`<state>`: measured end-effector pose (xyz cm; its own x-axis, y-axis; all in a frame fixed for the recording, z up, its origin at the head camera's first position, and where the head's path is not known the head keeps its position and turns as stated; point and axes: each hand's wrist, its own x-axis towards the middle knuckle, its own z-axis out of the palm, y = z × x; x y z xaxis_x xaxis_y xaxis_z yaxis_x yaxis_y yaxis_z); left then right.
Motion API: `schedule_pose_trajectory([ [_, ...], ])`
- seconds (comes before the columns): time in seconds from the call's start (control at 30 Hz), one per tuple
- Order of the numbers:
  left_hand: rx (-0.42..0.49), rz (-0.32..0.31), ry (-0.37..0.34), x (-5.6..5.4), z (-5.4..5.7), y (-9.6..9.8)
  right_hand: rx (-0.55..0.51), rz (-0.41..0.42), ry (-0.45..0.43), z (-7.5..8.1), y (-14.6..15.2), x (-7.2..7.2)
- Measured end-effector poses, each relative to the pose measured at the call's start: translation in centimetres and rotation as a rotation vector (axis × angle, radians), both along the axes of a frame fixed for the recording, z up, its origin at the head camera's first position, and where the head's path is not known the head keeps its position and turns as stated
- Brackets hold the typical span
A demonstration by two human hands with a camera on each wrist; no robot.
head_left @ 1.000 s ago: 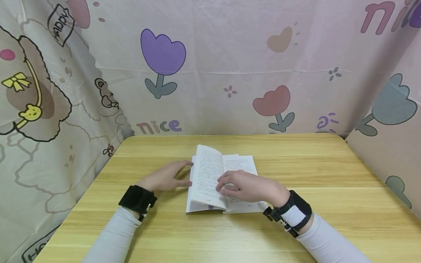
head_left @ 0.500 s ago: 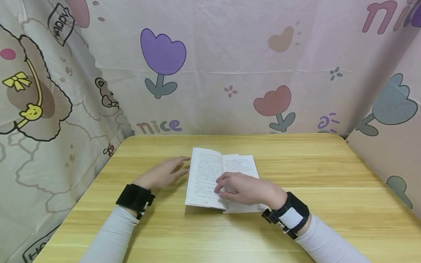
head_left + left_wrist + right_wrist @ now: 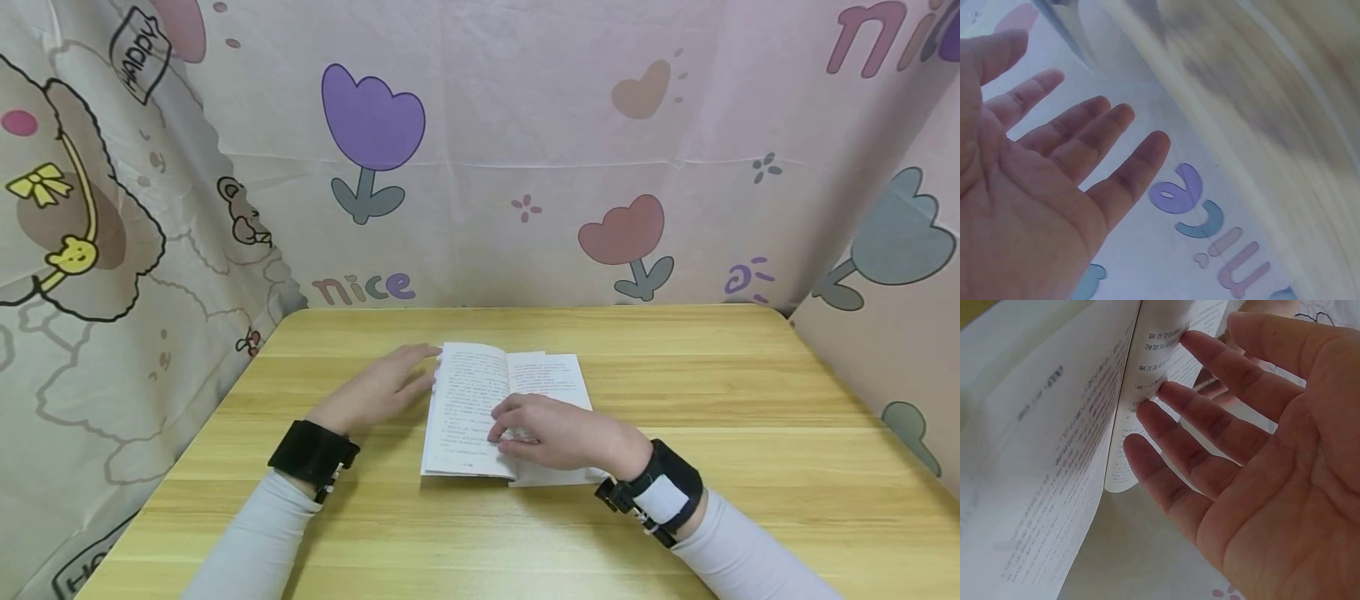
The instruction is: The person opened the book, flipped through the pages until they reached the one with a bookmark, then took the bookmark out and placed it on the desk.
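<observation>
An open book point(image 3: 467, 408) with printed white pages lies on the wooden table. At its left edge is my left hand point(image 3: 375, 389), the fingers spread and nearly straight. In the left wrist view that left hand point(image 3: 1041, 169) shows its palm with nothing in it. My right hand point(image 3: 566, 429) lies over the middle of the book, near the spine. In the right wrist view its fingertips point(image 3: 1141, 453) reach the page beside the spine, the fingers only slightly bent. The right hand hides part of the right page.
The wooden table point(image 3: 712, 383) reaches out on all sides of the book. Behind it hangs a pale curtain point(image 3: 487, 108) printed with flowers and words, which also runs down the left and right sides. Both wrists wear black straps point(image 3: 311, 454).
A raised leaf has come down to the left and lies flatter on the left side. My left hand drew back from the book's edge, then returned a little higher. The right hand barely shifted.
</observation>
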<state>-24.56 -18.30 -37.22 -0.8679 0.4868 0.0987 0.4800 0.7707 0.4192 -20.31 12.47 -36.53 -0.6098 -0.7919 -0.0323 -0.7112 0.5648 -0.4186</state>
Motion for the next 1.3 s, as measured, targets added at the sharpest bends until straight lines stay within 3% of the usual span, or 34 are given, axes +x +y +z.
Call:
schedule_pose_trajectory([
  [0.2, -0.06, -0.042, -0.002, 0.7, 0.2, 1.3, 0.021, 0.0, 0.002, 0.0, -0.1, 0.1],
  [0.63, -0.11, -0.142, -0.092, 1.3, -1.2, 2.7, 0.033, 0.01, 0.003, 0.2, -0.2, 0.2],
  [1.3, -0.094, -0.139, -0.211, 1.2, -2.0, 2.6, 0.012, 0.027, -0.028, 0.1, 0.0, 0.1],
])
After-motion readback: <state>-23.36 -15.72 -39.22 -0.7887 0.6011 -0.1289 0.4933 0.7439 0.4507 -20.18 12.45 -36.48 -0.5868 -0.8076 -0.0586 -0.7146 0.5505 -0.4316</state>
